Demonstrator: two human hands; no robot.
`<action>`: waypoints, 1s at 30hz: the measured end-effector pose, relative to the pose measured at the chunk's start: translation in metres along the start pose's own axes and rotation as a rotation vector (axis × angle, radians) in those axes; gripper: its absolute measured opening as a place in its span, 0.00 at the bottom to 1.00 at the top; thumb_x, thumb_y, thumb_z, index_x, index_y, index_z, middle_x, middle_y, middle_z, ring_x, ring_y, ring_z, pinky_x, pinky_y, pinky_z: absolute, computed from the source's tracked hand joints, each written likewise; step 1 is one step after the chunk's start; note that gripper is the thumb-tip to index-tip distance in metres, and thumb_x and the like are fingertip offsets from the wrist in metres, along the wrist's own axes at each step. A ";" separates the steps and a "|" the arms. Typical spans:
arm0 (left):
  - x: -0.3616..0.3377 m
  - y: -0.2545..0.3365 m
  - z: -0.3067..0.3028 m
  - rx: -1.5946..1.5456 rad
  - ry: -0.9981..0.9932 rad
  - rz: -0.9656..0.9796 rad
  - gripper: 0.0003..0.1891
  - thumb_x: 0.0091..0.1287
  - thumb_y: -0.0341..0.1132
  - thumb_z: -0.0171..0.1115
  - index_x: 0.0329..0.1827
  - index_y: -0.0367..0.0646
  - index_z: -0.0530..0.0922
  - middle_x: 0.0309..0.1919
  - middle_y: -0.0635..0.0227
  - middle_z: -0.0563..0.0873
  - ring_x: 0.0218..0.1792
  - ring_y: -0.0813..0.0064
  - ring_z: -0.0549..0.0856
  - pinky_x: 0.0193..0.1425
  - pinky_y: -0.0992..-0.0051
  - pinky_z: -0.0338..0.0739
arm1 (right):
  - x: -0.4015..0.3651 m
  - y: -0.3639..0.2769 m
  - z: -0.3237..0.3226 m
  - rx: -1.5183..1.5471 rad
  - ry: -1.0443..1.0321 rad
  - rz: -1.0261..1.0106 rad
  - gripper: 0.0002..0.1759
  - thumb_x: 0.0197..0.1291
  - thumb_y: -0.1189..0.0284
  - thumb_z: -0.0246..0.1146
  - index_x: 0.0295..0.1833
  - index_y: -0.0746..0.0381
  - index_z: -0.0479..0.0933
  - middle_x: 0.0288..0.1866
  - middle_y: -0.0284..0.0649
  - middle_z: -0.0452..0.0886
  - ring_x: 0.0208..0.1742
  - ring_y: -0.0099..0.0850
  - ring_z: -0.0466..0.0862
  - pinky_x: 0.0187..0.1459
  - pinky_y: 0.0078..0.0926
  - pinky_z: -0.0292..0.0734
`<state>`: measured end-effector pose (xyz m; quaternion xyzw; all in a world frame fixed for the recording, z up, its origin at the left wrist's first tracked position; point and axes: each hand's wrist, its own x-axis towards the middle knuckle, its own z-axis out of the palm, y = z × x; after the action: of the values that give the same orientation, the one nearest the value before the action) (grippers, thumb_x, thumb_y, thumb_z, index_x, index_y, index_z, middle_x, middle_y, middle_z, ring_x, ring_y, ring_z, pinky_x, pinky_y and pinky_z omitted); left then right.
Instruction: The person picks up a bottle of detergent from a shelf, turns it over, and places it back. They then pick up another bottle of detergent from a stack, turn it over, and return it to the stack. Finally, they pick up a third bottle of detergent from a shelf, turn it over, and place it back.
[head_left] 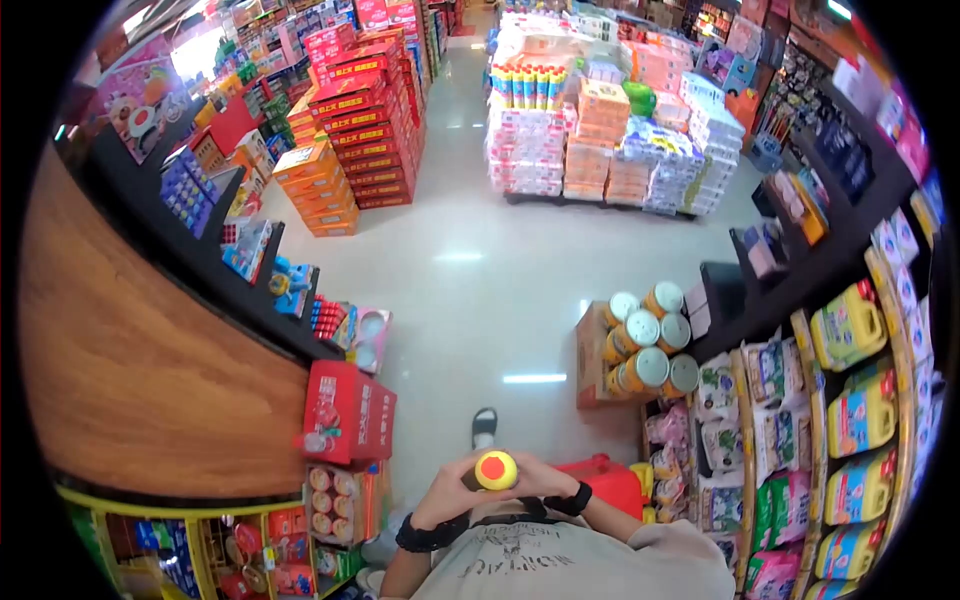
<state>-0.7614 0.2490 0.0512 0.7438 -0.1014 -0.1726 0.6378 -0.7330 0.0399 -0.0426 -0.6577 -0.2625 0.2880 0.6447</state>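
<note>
A yellow bottle with a red cap stands upright in front of my chest, seen from above. My left hand is wrapped around its left side, with a dark band on the wrist. From the other side my right hand closes on the same bottle, and a dark band also circles that wrist. The bottle's lower body and label are hidden beneath its top and by my fingers.
A red bin-like object is close by my right arm. Jars top a carton at right, near shelves of detergent jugs. Red cartons and wrapped paper packs are stacked ahead. A red box stands left.
</note>
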 end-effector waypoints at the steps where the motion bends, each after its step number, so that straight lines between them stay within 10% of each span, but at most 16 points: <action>1: 0.022 0.001 -0.016 0.021 -0.004 0.032 0.32 0.56 0.36 0.83 0.63 0.35 0.81 0.55 0.63 0.89 0.56 0.74 0.86 0.65 0.71 0.77 | 0.020 -0.010 -0.012 -0.048 0.028 0.056 0.40 0.57 0.65 0.79 0.73 0.60 0.71 0.64 0.44 0.82 0.63 0.38 0.82 0.66 0.36 0.76; 11: 0.219 0.044 -0.119 0.131 -0.150 0.170 0.32 0.56 0.39 0.83 0.63 0.38 0.82 0.51 0.59 0.90 0.50 0.69 0.89 0.58 0.71 0.83 | 0.139 -0.027 -0.126 -0.120 0.314 0.199 0.38 0.53 0.71 0.79 0.70 0.62 0.73 0.56 0.46 0.85 0.57 0.35 0.84 0.60 0.35 0.79; 30: 0.603 0.067 -0.120 0.435 -0.222 0.202 0.31 0.61 0.41 0.79 0.68 0.43 0.79 0.58 0.54 0.87 0.59 0.55 0.86 0.66 0.62 0.78 | 0.284 -0.026 -0.474 -0.184 0.592 0.108 0.38 0.46 0.71 0.83 0.66 0.61 0.77 0.57 0.46 0.85 0.58 0.42 0.85 0.62 0.39 0.78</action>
<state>-0.1555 0.1239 0.0555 0.8261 -0.2790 -0.1626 0.4618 -0.1940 -0.0861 -0.0267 -0.7817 -0.0530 0.0928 0.6145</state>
